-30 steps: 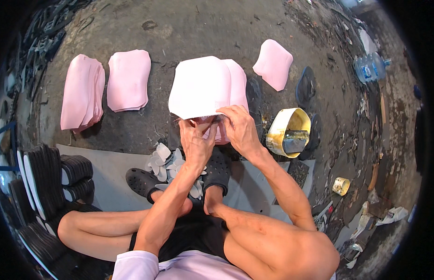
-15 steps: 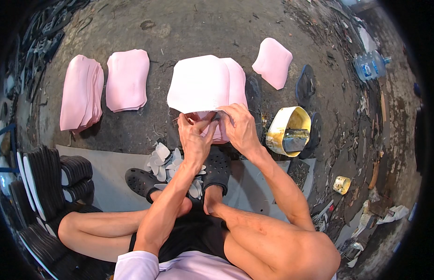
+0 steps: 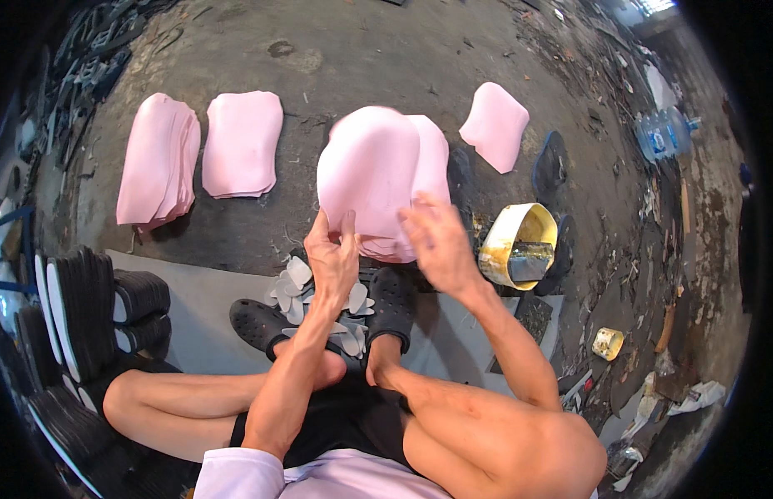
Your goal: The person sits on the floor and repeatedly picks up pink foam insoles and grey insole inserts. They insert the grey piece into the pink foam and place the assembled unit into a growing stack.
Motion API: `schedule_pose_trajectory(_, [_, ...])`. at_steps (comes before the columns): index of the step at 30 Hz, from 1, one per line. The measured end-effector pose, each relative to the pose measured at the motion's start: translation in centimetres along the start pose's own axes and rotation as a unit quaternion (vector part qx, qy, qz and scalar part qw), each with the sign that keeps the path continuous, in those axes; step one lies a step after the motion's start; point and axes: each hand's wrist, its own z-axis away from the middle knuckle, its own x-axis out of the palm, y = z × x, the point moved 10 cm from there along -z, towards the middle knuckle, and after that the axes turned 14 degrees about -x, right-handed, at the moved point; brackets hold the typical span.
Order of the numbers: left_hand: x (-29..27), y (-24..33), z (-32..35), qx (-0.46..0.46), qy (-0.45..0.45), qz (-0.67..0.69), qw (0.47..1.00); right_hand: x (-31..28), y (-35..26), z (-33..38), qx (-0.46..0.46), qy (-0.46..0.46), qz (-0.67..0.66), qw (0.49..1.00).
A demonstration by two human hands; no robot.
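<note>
Pink sheet (image 3: 370, 158), its surface bulging, lay over the pile (image 3: 433, 154) at centre, just beyond the clogs (image 3: 391, 301). The left hand (image 3: 332, 262) was clamped on its near edge — thumb on top. The right hand (image 3: 441, 245), blurred, was at the sheet's lower right; whether its grip was closed could not be told. Two stacks (image 3: 242, 145) lay to the left, a tub (image 3: 496, 248) to the right — with a dark block (image 3: 530, 259) inside.
</note>
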Motion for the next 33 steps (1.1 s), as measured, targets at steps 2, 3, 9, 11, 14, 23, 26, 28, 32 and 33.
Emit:
schedule_pose_trajectory(2, [-1.2,4.0,-1.7,0.07,0.007,-0.039,0.997,-3.0,0.6,0.0,0.021,0.099,0.002,0.995])
schedule_pose_trajectory(3, [-2.0,6.1,-3.0,0.097,0.01,-0.072,0.993,-4.0,0.9,0.5,0.032,0.123,-0.004,0.992])
schedule_pose_trajectory(9, [-11.8,5.3,-17.1,0.048,0.053,0.142,0.987,-3.0,2.7,3.0,0.063,0.103,-0.027,0.992])
schedule_pose_trajectory(11, [-19.1,-1.6,-21.9,-0.049,0.148,0.108,0.982,-2.1,1.8,2.0,0.054,0.099,-0.04,0.993])
schedule_pose_trajectory(14, [-28.7,-5.4,-23.5,-0.087,0.283,-0.111,0.949,-0.9,0.5,0.3,0.012,0.08,-0.042,0.996])
schedule_pose_trajectory(23, [-21.2,-1.5,-13.2,-0.031,0.406,-0.33,0.852,-2.3,4.0,-0.3,-0.087,-0.188,0.065,0.976])
schedule_pose_trajectory(26, [-15.2,-2.4,-7.2,0.025,0.198,-0.303,0.932,-2.2,4.2,-0.3,-0.102,-0.206,0.067,0.971])
schedule_pose_trajectory(28, [-9.3,-2.1,-2.1,-0.015,0.101,-0.271,0.957,-2.3,3.4,-0.8,-0.113,-0.181,0.057,0.975])
schedule_pose_trajectory(32, [-5.6,-2.5,3.5,0.028,0.042,-0.381,0.923,1.1,0.0,-2.5,-0.22,-0.221,0.07,0.947])
schedule_pose_trajectory(33, [-6.1,-3.0,3.9,0.023,0.046,-0.396,0.917,1.3,0.2,-2.6,-0.226,-0.227,0.072,0.945])
